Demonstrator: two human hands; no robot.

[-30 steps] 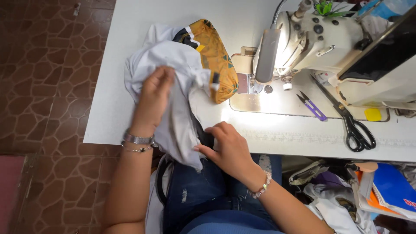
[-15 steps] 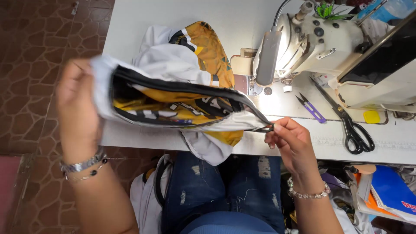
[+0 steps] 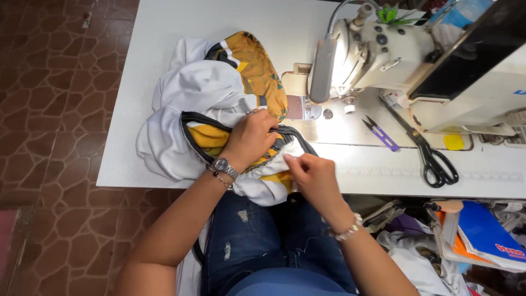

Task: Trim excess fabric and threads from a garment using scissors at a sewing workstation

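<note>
The white and yellow garment (image 3: 219, 109) is bunched on the white table (image 3: 164, 33), just left of the sewing machine (image 3: 383, 55); its dark-edged opening is pressed down by the left hand (image 3: 252, 137), closed over the cloth. The hem near the table edge is pinched by the right hand (image 3: 312, 175). Nothing lies under the needle, so stitching seems not yet begun. Whatever is pinched is hidden. Scissors (image 3: 427, 151) and a purple snipper (image 3: 381, 134) lie untouched.

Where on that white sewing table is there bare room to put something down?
The white table is bare behind the white and yellow fabric bundle, and along the front edge between the right hand and the black scissors. Around the cream sewing machine it is crowded.
</note>
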